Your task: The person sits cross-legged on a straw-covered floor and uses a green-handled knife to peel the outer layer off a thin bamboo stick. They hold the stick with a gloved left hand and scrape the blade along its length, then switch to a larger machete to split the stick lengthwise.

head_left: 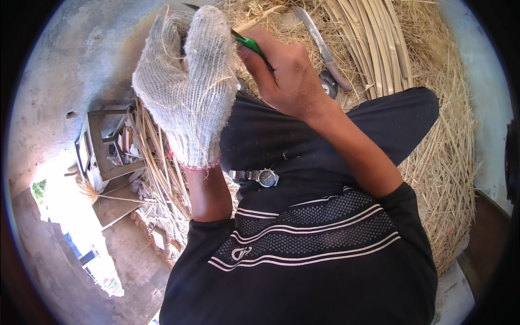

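My left hand (187, 86) wears a grey knitted glove, its fingers curled in beside the thumb at the top of the view. Thin pale fibres cling to the glove, and whatever lies inside the grip is hidden. Bare and closed, my right hand (290, 73) holds a green-handled knife (251, 45) just right of the gloved thumb. The glove hides most of the blade. A pale flat strip (262, 17) shows beyond my hands; I cannot tell whether the glove grips it.
A long knife (317, 40) with a brownish handle lies on the shavings (444, 135), beside a bundle of split strips (374, 43). A round black object (327, 83) sits near its handle. A metal wristwatch (266, 177) rests on my lap. Leftward are more strips (162, 146) and a wooden frame (103, 141).
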The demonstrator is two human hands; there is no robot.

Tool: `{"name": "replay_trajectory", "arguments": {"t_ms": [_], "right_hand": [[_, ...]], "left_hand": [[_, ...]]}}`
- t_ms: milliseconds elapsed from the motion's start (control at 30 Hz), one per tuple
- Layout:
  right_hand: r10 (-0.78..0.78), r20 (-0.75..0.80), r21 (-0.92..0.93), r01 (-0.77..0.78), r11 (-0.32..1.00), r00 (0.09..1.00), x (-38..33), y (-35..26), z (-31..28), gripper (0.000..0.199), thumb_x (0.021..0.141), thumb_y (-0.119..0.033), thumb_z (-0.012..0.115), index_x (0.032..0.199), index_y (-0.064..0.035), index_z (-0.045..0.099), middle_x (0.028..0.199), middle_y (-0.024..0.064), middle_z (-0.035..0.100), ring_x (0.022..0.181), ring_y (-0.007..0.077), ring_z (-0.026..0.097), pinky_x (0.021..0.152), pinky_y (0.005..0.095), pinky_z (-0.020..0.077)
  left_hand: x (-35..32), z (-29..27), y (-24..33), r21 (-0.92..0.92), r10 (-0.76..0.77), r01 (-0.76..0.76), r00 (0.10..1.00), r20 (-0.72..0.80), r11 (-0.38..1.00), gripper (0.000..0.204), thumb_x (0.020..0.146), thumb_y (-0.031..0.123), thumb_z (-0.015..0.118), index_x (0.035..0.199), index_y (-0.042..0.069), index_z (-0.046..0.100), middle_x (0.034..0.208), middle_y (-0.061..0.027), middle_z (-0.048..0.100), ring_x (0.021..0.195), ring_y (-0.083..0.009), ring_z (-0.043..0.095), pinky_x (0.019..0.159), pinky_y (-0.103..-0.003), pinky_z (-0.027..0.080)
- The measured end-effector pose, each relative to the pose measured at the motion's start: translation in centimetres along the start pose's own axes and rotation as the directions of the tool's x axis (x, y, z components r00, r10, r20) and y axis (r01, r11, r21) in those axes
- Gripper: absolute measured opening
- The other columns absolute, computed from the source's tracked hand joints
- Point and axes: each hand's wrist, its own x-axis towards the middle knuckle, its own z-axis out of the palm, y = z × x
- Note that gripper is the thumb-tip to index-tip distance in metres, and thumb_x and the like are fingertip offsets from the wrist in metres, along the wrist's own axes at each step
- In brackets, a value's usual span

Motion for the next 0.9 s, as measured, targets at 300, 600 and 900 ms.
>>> {"name": "replay_trajectory", "arguments": {"t_ms": [300, 600, 900], "right_hand": [[0.138, 0.029, -0.151, -0.132, 0.980, 0.990, -0.2, 0.3, -0.5, 0.016, 0.099, -0.019, 0.055, 0.100, -0.0021, 0.057, 0.056, 0.0194, 0.057, 0.050, 0.0376, 0.060, 0.047, 0.0468, 0.0459], [0.196, 0.094, -0.210, -0.173, 0.962, 0.976, -0.7, 1.9, 1.0, 0.019, 0.100, -0.021, 0.053, 0.097, -0.0019, 0.055, 0.054, 0.0201, 0.056, 0.051, 0.0416, 0.060, 0.048, 0.0500, 0.0475], [0.329, 0.086, -0.478, -0.251, 0.842, 0.940, 0.9, 6.6, 0.9, 0.016, 0.098, -0.019, 0.058, 0.098, -0.0030, 0.056, 0.056, 0.0187, 0.059, 0.053, 0.0387, 0.063, 0.049, 0.0503, 0.0489]], "left_hand": [[1.1, 0.1, 0.5, -0.269, -0.127, 0.125, 0.992, 0.007, 0.955, 0.018, 0.089, 0.018, 0.073, 0.087, 0.001, 0.069, 0.072, -0.0061, 0.065, 0.066, -0.0103, 0.058, 0.062, -0.029, 0.049], [1.2, -1.4, -0.3, -0.198, -0.417, 0.422, 0.906, 0.067, 0.885, 0.023, 0.095, 0.020, 0.063, 0.083, 0.001, 0.067, 0.070, -0.0034, 0.062, 0.061, -0.0107, 0.055, 0.061, -0.027, 0.046], [1.3, -0.3, -0.7, -0.250, -0.345, 0.403, 0.906, 0.245, 0.880, 0.022, 0.097, 0.016, 0.059, 0.086, -0.002, 0.060, 0.078, -0.0047, 0.059, 0.071, -0.0111, 0.051, 0.065, -0.029, 0.046]]}}
